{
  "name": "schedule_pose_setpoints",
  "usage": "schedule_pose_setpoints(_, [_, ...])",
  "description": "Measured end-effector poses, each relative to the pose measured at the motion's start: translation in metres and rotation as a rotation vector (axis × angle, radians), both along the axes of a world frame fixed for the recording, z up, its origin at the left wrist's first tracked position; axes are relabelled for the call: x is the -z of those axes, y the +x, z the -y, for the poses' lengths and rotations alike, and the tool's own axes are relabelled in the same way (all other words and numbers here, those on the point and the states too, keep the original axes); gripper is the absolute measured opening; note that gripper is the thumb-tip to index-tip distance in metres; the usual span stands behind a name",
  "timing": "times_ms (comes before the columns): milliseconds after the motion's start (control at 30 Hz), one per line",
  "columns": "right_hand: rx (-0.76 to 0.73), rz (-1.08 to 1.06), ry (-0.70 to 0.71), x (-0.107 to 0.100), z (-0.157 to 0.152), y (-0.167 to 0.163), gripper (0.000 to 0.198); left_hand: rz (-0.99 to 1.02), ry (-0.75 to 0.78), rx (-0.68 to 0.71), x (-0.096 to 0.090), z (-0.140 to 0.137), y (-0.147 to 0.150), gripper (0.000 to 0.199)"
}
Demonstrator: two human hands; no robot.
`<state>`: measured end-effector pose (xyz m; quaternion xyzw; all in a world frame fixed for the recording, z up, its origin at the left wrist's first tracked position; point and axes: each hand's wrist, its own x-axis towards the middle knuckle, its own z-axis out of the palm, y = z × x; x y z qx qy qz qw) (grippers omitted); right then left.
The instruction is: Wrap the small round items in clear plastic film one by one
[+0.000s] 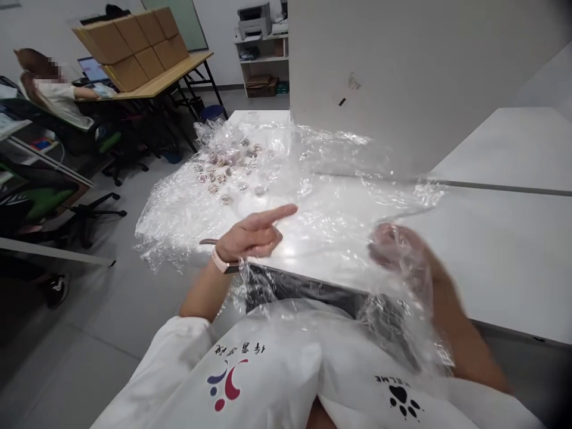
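A large sheet of clear plastic film (339, 226) lies crumpled over the white table and hangs over its front edge towards me. My left hand (254, 233) rests on the film near that edge. Its index finger points right while the other fingers curl, with nothing visible held. My right hand (397, 245), closed and smeared by motion, grips the film to the right. Part of this hand shows only through the plastic. Several small brownish and silvery round pieces (223, 173) sit under or among the film at the far left; their kind is unclear.
A tall white panel (402, 77) stands behind the table. To the right is another white tabletop (504, 256). Cardboard boxes (138, 50) stand on a wooden desk at the back left, where a person (58, 95) sits. A printer (253, 21) tops a shelf.
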<state>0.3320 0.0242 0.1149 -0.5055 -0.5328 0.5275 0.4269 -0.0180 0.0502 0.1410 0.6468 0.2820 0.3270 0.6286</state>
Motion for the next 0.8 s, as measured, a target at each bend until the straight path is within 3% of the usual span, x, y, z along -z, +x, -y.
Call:
schedule_pose_setpoints(67, [0.193, 0.054, 0.009, 0.004, -0.002, 0.030, 0.027, -0.085, -0.064, -0.052, -0.001, -0.015, -0.011, 0.054])
schedule_pose_setpoints(167, [0.464, 0.317, 0.020, 0.034, -0.002, 0.076, 0.023, -0.307, -0.107, -0.151, 0.029, -0.041, 0.000, 0.057])
schedule_pose_setpoints(267, [0.439, 0.864, -0.003, 0.065, 0.000, 0.101, 0.031, -0.578, -0.055, -0.231, 0.078, -0.062, 0.034, 0.047])
schedule_pose_setpoints(367, [0.438, 1.272, 0.199, 0.073, -0.004, 0.084, 0.053, -0.817, 0.091, -0.301, 0.107, -0.071, 0.064, 0.041])
schedule_pose_setpoints(467, [0.187, 1.168, 0.453, 0.072, -0.017, 0.032, 0.056, -0.900, 0.280, -0.329, 0.106, -0.068, 0.077, 0.039])
schedule_pose_setpoints(533, [-0.082, 1.110, 0.500, 0.083, -0.029, -0.005, 0.053, -0.862, 0.438, -0.450, 0.097, -0.063, 0.074, 0.034])
schedule_pose_setpoints(600, [-0.233, 1.156, 0.481, 0.103, -0.040, -0.032, 0.054, -0.870, 0.522, -0.572, 0.088, -0.061, 0.062, 0.039])
schedule_pose_setpoints(700, [-0.240, 1.226, 0.477, 0.134, -0.051, -0.045, 0.055, -1.094, 0.404, -0.507, 0.080, -0.070, 0.029, 0.040])
schedule_pose_setpoints(800, [-0.215, 1.239, 0.498, 0.146, -0.054, -0.041, 0.056, -1.261, 0.334, -0.506, 0.069, -0.100, -0.012, 0.036])
